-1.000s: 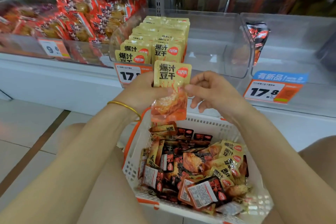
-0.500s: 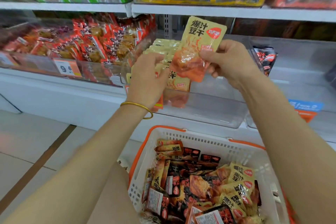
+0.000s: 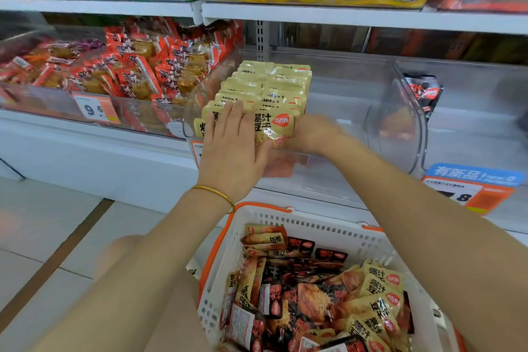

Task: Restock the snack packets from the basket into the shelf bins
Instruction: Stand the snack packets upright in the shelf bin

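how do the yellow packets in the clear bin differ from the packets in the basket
The bin packets stand upright in tidy rows; the basket packets lie jumbled at all angles. The bin packets are all yellow, while the basket packets mix yellow with black ones. The left hand presses flat on the front bin packets; no hand touches the basket packets. Both include the same yellow packet with a red logo.

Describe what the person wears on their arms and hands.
Both forearms are bare, with no sleeves in view. The left hand and right hand wear no gloves. A thin gold bangle circles the left wrist; the right wrist shows nothing.
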A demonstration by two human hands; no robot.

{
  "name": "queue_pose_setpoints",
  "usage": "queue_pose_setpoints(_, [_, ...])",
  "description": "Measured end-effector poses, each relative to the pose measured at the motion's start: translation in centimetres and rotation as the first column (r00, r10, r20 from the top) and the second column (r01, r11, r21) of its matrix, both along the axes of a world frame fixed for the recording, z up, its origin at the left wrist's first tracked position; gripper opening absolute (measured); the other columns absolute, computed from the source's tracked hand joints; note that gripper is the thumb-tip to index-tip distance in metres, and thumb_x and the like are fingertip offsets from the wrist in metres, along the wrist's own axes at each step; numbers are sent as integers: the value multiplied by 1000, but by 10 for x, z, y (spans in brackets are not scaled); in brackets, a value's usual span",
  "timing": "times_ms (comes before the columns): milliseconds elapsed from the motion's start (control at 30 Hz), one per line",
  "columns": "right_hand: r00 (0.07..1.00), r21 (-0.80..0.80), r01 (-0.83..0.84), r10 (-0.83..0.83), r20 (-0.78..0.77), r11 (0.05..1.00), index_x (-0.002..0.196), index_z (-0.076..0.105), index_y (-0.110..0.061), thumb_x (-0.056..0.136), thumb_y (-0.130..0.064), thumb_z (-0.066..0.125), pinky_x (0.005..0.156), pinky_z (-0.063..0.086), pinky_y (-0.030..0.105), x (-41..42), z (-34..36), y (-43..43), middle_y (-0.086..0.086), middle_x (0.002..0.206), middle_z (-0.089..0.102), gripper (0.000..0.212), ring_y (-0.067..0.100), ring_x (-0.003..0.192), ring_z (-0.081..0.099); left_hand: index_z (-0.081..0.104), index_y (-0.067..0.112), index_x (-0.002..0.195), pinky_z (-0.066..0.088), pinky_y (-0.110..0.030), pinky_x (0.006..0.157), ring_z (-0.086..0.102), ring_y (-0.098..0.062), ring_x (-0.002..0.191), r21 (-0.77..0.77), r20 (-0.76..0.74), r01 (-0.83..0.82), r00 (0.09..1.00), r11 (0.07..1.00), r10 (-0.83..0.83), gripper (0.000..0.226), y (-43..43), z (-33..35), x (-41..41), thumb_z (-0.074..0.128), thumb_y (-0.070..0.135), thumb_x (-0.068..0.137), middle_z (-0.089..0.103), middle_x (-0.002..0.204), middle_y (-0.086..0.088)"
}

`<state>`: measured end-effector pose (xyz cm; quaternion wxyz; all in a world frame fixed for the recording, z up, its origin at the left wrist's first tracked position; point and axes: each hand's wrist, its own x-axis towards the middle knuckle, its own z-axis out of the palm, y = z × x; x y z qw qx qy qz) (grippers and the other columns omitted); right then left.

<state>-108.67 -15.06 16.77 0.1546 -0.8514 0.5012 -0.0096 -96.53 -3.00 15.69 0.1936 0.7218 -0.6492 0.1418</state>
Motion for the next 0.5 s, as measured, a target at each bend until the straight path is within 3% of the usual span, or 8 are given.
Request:
queue_pose_setpoints(100, [998,17,-54,54,-19,998,107,64,-25,78,-66,56,85,53,34,1,0,0,-2,94,68,51,20,83,64,45,5,135,2,-45,117,24,-31,141,5,1,7,1000,1000,-7,72,1,-1,1,19,52,87,35,148,-16])
queue_pose_setpoints(233, [999,-30,-36,36,-6,999,90,61,-20,85,-49,60,74,46,29,-7,13,5,-2,82,57,29,20,79,55,49,4,132,7,-47,118,27,-31,140,-27,-26,41,999,999,-42,64,8,0,1,27,47,91,39,146,-17])
queue_pose_setpoints(367, [981,-49,99,-89,173,994,74,64,-9,85,-45,64,81,54,38,-26,43,32,6,83,69,38,24,83,67,53,1,125,16,-46,117,32,-32,137,-159,-58,152,985,976,-163,44,26,-3,-8,40,30,94,44,141,-16])
queue_pose_setpoints(500, [928,-185,72,2,373,980,72,70,-5,86,-40,64,70,53,37,-54,62,91,11,73,68,38,24,68,64,59,0,116,29,-42,111,46,-33,124,-283,-29,292,949,914,-313,30,51,-13,-22,51,9,88,53,129,-16])
